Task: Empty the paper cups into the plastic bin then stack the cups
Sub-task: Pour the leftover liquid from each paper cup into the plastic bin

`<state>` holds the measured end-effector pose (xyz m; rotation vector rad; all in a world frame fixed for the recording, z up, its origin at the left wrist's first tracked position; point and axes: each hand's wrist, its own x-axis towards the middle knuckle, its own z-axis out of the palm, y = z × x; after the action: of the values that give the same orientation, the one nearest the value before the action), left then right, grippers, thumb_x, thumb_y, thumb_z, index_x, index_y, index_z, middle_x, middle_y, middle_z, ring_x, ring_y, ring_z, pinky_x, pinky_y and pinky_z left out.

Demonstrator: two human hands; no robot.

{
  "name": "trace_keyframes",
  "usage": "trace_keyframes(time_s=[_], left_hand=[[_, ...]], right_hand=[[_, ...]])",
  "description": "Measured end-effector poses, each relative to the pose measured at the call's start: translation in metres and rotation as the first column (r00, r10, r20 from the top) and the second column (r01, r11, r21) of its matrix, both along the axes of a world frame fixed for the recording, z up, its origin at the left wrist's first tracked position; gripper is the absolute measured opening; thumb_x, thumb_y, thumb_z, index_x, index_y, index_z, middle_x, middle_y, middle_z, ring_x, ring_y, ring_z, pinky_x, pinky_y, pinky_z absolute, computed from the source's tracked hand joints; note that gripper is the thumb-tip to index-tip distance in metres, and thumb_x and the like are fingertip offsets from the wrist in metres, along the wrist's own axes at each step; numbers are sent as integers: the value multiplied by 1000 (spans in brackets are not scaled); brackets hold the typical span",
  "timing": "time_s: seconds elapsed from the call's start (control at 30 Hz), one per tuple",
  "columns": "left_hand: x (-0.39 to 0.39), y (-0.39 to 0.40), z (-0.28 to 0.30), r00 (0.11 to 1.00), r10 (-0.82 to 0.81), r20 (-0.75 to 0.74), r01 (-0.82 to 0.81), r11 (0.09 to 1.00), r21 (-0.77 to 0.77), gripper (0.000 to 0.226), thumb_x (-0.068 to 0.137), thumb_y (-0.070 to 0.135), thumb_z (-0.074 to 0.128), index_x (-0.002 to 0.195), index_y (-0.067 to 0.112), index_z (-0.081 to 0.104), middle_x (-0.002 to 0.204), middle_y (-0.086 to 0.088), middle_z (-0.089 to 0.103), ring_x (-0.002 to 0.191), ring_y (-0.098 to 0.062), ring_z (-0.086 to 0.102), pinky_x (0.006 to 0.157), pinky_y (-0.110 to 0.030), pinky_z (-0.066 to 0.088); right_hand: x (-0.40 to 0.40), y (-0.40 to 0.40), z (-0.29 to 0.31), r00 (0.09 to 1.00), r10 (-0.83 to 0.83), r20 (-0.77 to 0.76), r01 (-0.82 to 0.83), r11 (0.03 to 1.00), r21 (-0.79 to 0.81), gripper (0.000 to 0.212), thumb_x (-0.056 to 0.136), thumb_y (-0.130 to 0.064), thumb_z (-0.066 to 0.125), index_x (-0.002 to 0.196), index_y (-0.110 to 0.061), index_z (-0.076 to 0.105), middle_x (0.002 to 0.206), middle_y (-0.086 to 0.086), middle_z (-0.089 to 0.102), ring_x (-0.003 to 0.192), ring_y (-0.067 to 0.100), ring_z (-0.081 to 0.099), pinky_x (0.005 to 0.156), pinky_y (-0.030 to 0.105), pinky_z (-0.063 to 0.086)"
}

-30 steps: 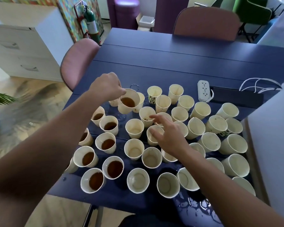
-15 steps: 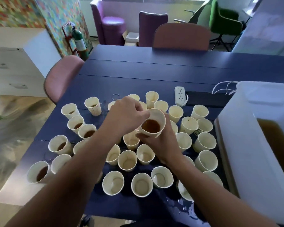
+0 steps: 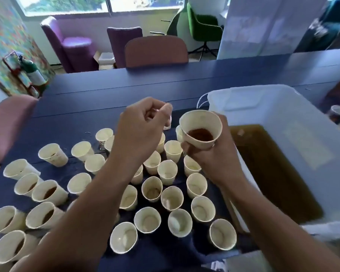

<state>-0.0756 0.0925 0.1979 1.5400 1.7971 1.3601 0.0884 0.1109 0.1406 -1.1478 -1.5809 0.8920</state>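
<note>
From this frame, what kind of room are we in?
Probably an office meeting room or lounge: a long dark table with chairs, purple armchairs, a green swivel chair and a wall-mounted fire extinguisher.

Place: I see an office meeting room or lounge.
Desk: long dark blue desk (image 3: 165, 83) with pink chairs (image 3: 156, 51) around it.
Seating: purple armchairs (image 3: 71, 48), one green swivel chair (image 3: 203, 26).
Wall: fire extinguisher (image 3: 30, 70) beside a colourful panel.
</note>
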Motion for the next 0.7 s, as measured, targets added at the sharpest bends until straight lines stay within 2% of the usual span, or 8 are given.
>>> trace_keyframes(time_s=[0.07,0.1,0.2,0.33,0.43,0.57,0.63,0.7], left_hand=[[16,6,-6,997,-63,-41,63,998,-3,14,97,35,61,93,27,71,78,13,72,59,3,55,60,-15,39],[25,8,-10,993,-97,-60,97,995,-11,10,96,35,63,93,30,71,79,15,71,63,1,56,63,-19,41],[49,13,-23,979,-170,-114,165,985,-56,5,91,33,68,95,35,71,79,21,68,68,-4,58,69,-26,47],[81,23,-47,961,-221,-168,206,973,-107,10,90,29,69,99,32,71,84,19,68,70,1,57,74,-27,49],[99,27,-67,930,-301,-209,281,952,-121,22,90,26,70,112,26,68,101,18,64,86,-2,58,77,-21,48],[114,27,-84,857,-418,-300,386,908,-162,42,93,35,68,132,22,60,129,11,54,101,-5,54,91,-23,47],[120,28,-88,821,-464,-334,421,886,-195,52,95,39,64,142,19,53,144,8,48,118,-8,51,100,-18,39],[125,30,-91,784,-496,-373,437,868,-236,62,97,43,61,150,16,45,154,6,40,137,-10,40,107,-18,30]], right_hand=[[24,5,8,996,-42,84,41,999,10,69,67,-32,84,124,-34,45,111,-17,61,102,7,62,87,37,53],[37,8,12,990,-60,125,58,998,16,70,69,-34,84,126,-33,44,111,-18,61,102,6,61,88,39,54],[71,14,22,961,-79,264,75,997,25,66,75,-32,84,124,-35,40,109,-24,56,101,3,58,88,36,53],[114,26,16,893,-61,446,101,993,-66,62,71,-40,76,121,-39,39,109,-16,59,102,16,59,91,52,49],[136,33,6,840,-48,541,138,982,-128,60,65,-50,66,118,-41,39,107,-16,59,104,20,59,92,56,47],[156,43,-8,781,4,625,160,965,-207,62,64,-46,65,119,-38,38,107,-12,60,103,23,59,96,58,44],[164,47,-15,774,18,633,167,958,-232,63,66,-44,69,121,-38,40,110,-10,60,107,24,58,99,57,42],[169,49,-25,765,21,643,181,952,-247,62,72,-38,76,123,-36,41,114,-10,60,111,23,57,102,56,38]])
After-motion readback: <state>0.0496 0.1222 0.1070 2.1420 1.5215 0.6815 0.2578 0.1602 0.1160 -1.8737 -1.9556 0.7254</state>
